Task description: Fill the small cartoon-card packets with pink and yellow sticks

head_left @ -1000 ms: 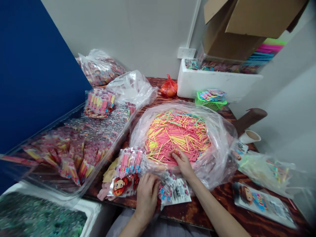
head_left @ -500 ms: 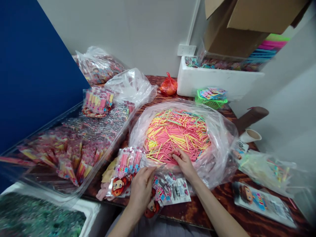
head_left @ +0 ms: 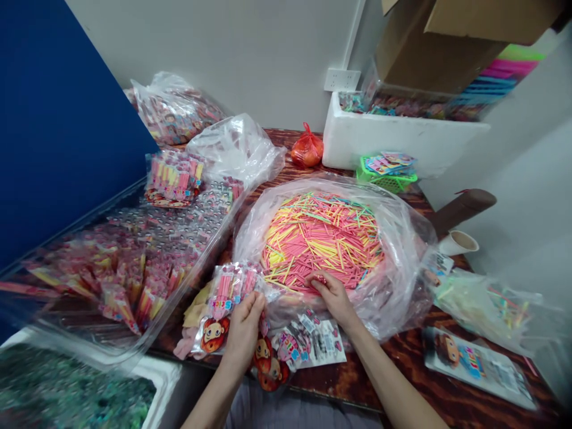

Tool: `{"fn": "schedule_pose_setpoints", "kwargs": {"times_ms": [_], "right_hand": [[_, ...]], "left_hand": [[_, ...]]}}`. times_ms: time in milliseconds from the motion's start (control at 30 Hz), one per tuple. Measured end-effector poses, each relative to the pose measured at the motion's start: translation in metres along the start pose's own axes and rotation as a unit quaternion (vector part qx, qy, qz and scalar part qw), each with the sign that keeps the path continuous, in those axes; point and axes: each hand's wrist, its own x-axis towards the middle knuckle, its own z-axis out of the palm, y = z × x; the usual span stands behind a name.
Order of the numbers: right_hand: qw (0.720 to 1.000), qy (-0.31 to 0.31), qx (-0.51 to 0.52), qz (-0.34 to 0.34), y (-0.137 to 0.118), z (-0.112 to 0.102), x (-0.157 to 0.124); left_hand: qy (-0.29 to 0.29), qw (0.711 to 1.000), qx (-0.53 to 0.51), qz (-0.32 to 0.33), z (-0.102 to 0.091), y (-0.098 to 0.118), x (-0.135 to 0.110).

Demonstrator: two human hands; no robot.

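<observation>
My left hand (head_left: 245, 325) is closed, thumb against fingers, over filled plastic packets of pink sticks (head_left: 224, 289) at the table's front edge; what it pinches is hidden. Closed at the near rim of a large clear plastic bag (head_left: 404, 262), my right hand (head_left: 333, 298) grips a small bundle of pink sticks (head_left: 319, 279), their ends showing above the fingers. Thin pink, yellow and green sticks (head_left: 322, 238) heap up inside that bag. Between my hands lie flat printed packets (head_left: 308, 342) with a cartoon character, partly overlapping.
A clear tray (head_left: 196, 277) at left holds many filled packets. Behind stand a knotted red bag (head_left: 307, 149), a green basket (head_left: 388, 180) and a white foam box (head_left: 397, 140). At right are a paper cup (head_left: 459, 243), a bag of sticks (head_left: 487, 304) and a printed packet (head_left: 478, 366).
My left hand has moved left, away from the bag's rim and over the filled packets. The right hand stays nearly in place with its bundle. The view has shifted slightly.
</observation>
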Motion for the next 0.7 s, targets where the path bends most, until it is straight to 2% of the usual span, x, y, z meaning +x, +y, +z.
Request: {"fn": "schedule_pose_setpoints", "kwargs": {"times_ms": [100,200,367,567,700], "right_hand": [[1.000,-0.001,0.005,0.003,-0.0008,-0.0003,-0.0001],[1.000,-0.003,0.001,0.003,-0.0002,-0.0009,-0.0002],[1.000,-0.001,-0.012,0.002,0.0017,-0.0012,-0.0004],[1.000,-0.002,-0.011,-0.006,0.0036,-0.0006,-0.0005],[1.000,0.000,-0.010,-0.003,0.0058,-0.0011,-0.0008]], "left_hand": [[-0.048,0.998,0.033,0.014,0.0003,0.0002,0.0006],[-0.064,0.997,0.041,0.025,-0.0011,0.0025,0.0025],[-0.029,0.997,0.060,0.025,-0.0040,0.0059,0.0045],[0.001,0.999,0.032,0.016,-0.0018,0.0093,0.0003],[-0.006,1.000,-0.008,0.003,-0.0028,0.0071,-0.0031]]}}
